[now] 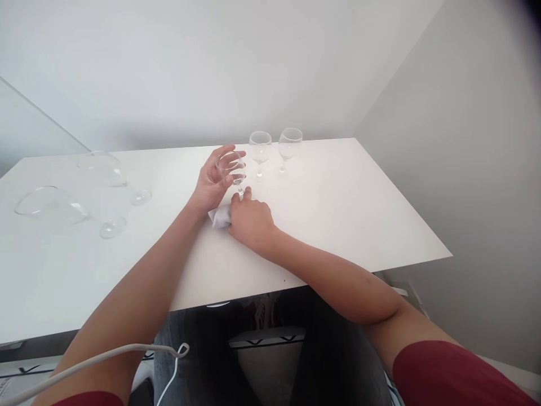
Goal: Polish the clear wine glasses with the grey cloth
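My left hand point(213, 177) is wrapped around the bowl of a clear stemmed glass point(237, 168), which tilts slightly. Just below it, my right hand point(252, 221) is closed on a bunched white cloth point(221, 216), its fingertips at the glass's stem. The foot of this glass is hidden by the right hand. Behind and to the right, two similar glasses stand upright: a nearer-left one point(260, 148) and another point(290, 145) beside it.
On the left of the white table point(338, 197), two clear glasses lie on their sides, one farther back point(103, 169) and one closer point(54, 206). A wall rises behind the table. A white cable point(101, 355) crosses at lower left, over my arm.
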The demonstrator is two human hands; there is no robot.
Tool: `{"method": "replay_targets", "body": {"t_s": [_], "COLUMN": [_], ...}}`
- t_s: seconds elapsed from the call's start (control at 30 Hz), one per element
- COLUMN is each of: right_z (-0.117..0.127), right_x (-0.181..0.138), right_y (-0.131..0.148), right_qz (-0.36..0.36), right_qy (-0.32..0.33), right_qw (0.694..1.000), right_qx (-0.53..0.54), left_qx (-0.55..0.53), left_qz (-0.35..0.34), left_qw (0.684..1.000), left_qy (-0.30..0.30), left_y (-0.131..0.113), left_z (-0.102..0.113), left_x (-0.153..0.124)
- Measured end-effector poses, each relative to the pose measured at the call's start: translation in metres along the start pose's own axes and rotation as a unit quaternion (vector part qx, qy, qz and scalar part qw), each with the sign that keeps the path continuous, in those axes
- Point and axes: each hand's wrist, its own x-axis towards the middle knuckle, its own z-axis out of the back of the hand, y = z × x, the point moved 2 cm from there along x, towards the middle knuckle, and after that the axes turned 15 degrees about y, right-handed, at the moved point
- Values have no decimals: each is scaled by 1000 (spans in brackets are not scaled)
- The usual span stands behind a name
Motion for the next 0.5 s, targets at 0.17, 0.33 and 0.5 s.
{"method": "replay_targets", "body": {"t_s": [0.17, 0.33, 0.5], "right_z": [0, 4, 9], "right_x": [-2, -5, -4], "right_y": [0, -1, -19], "right_qz": [-7, -26, -92], "right_qy": [11, 30, 98], "right_qw": [1000, 999, 989], "right_qx": [-5, -35, -53], "left_qx": [-34, -26, -40], "left_qz": [36, 61, 72], "left_qw": [999, 997, 996], "left_qy": [8, 37, 14], "left_y": [-3, 2, 5], "left_z": [-9, -5, 0], "left_x": [1, 0, -1]}}
